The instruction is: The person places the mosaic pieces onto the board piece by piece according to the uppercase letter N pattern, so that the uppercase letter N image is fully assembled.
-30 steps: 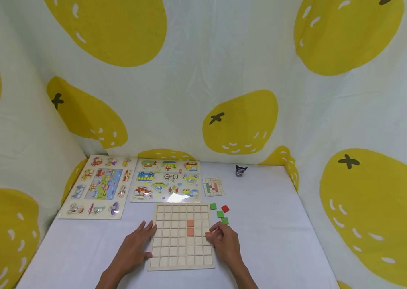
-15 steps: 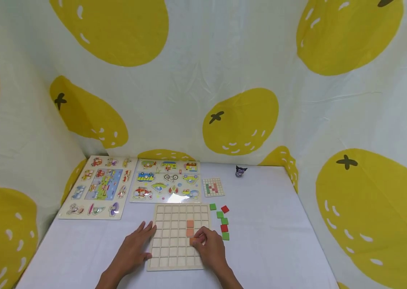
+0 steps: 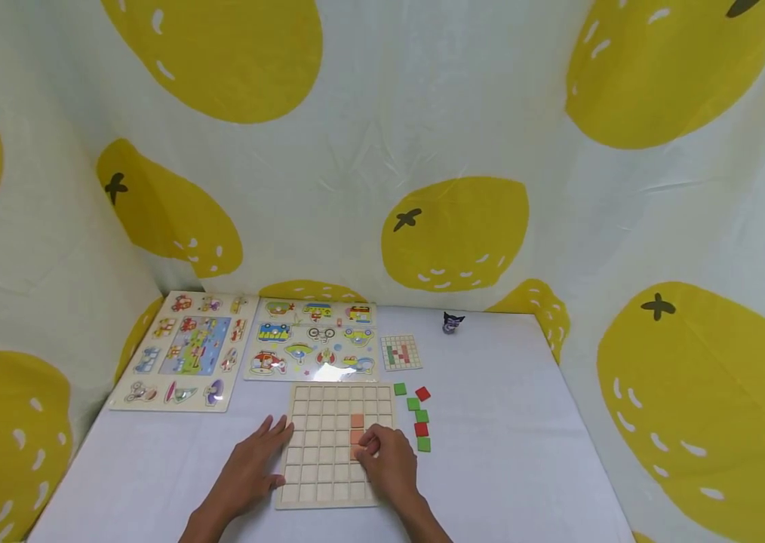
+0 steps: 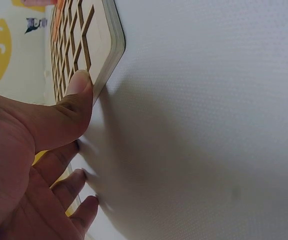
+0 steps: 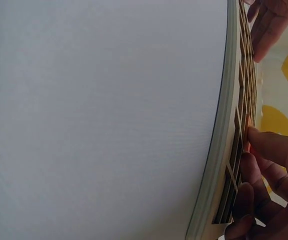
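A wooden grid board [image 3: 317, 473] lies on the table with two orange tiles [image 3: 357, 421] set in one column. Directly below them in that column is a third orange tile [image 3: 354, 452], partly covered by my right hand [image 3: 391, 461], whose thumb and fingertips pinch its right side. The right wrist view has the thumb [image 5: 271, 145] right at this orange piece, low over the grid. My left hand [image 3: 250, 464] rests at the board's left edge, fingers spread. In the left wrist view its thumb [image 4: 79, 90] touches the rim of the board.
Right of the board lie several green tiles [image 3: 424, 445] and two red tiles [image 3: 421, 429]. Behind it are a small pattern card [image 3: 400, 352], a vehicle puzzle [image 3: 311, 343] and another picture puzzle [image 3: 179, 354]. A small dark figurine [image 3: 451, 323] stands at the back.
My right hand has carried the third orange tile from the board's right edge leftward, into the column beneath the other two. A red and a green tile have come into sight. The left hand stays put.
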`<state>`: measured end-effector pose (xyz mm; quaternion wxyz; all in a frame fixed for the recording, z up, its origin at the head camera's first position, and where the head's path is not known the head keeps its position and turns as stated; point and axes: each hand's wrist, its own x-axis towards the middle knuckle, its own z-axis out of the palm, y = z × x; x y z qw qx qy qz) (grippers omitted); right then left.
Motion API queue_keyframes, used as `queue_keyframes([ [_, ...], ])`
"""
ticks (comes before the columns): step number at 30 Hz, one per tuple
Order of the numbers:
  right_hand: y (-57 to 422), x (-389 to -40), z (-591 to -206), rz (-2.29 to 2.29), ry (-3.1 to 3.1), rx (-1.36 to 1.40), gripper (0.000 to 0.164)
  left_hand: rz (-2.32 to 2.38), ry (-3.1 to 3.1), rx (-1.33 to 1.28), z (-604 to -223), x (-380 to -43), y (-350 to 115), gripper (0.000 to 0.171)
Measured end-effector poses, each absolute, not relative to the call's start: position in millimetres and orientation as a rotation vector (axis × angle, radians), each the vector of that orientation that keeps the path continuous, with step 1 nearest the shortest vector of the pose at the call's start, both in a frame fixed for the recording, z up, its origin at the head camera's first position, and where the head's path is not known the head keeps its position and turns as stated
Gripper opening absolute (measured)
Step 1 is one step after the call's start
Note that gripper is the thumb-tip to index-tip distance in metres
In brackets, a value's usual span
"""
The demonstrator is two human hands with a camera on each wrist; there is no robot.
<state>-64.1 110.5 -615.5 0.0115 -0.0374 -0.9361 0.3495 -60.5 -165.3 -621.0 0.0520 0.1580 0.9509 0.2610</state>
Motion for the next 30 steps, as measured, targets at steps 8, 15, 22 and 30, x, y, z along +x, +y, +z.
queue_keyframes([
  [8, 115, -65, -611, 1.178, -2.952, -0.083, 0.019, 0.810, 2.882, 0.462, -621, -61, -165, 0.092],
  [15, 140, -68, -605, 1.303, -2.863, -0.095, 0.015, 0.795, 2.888, 0.472, -621, -61, -165, 0.093],
  [22, 178, -73, -600, 1.300, -2.808, -0.317, 0.016, 0.813, 2.891, 0.482, -620, -61, -166, 0.093],
  [30, 205, -71, -599, 1.241, -2.831, -0.348, 0.025, 0.824, 2.890, 0.483, -621, -61, -166, 0.092],
])
